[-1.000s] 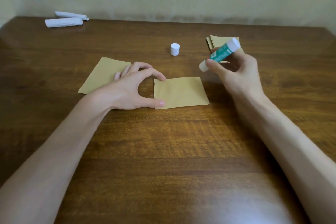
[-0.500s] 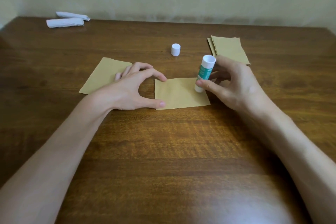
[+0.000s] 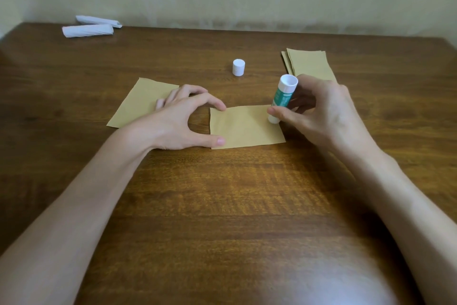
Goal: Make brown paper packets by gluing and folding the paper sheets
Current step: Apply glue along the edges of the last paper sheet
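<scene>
The brown paper sheet (image 3: 244, 129) lies flat at frame centre on the worktop (image 3: 222, 205). The left hand (image 3: 176, 123) pins its left edge with spread fingers. The right hand (image 3: 324, 111) grasps the glue stick (image 3: 282, 99), whose tip rests on the sheet's right edge. Thin and light, the sheet will likely slide, so hold it down at the edges.

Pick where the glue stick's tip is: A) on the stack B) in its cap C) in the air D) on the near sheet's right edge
D: the right hand holds the glue stick upright, tip down on the right edge of the near sheet; the cap stands apart.
</scene>
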The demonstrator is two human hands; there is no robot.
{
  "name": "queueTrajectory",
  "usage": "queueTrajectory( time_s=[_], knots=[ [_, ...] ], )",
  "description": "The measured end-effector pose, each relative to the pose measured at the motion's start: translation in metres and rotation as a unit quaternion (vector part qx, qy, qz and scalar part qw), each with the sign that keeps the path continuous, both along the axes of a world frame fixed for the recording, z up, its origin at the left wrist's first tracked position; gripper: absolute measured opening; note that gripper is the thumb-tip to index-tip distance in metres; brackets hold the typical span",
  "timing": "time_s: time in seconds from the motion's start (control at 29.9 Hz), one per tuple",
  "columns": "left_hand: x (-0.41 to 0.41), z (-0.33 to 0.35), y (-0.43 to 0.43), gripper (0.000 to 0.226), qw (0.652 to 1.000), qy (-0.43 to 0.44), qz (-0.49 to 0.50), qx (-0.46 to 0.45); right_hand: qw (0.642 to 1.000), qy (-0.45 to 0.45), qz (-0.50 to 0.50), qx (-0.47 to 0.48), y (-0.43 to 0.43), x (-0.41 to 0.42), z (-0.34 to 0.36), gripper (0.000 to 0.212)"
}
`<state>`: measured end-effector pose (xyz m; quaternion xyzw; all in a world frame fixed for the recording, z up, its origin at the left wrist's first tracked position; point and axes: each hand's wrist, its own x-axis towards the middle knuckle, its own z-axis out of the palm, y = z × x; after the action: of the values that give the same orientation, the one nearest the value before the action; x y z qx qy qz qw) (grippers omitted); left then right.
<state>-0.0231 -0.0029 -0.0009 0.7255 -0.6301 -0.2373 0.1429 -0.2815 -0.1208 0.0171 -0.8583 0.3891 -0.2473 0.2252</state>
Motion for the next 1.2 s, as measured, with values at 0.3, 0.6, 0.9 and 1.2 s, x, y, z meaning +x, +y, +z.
queueTrajectory(
  time_s=[0.3, 0.6, 0.9, 1.2],
  knots=[
    [0.0, -0.001, 0.0, 0.061, 1.0, 0.002, 0.001, 0.0, 0.999, 0.015, 0.033, 0.041, -0.007, -0.001, -0.003, 0.032],
    [0.0, 0.001, 0.0, 0.062, 1.0, 0.001, 0.0, 0.003, 0.999, -0.001, 0.015, 0.034, -0.007, 0.004, -0.002, 0.038],
    [-0.001, 0.001, 0.0, 0.062, 1.0, 0.001, 0.0, 0.0, 1.0, -0.012, -0.018, 0.02, -0.008, 0.009, -0.008, 0.036],
    [-0.001, 0.001, 0.0, 0.062, 1.0, 0.0, 0.002, 0.001, 1.0, 0.011, 0.003, 0.026, -0.016, 0.011, -0.01, 0.035]
  ],
)
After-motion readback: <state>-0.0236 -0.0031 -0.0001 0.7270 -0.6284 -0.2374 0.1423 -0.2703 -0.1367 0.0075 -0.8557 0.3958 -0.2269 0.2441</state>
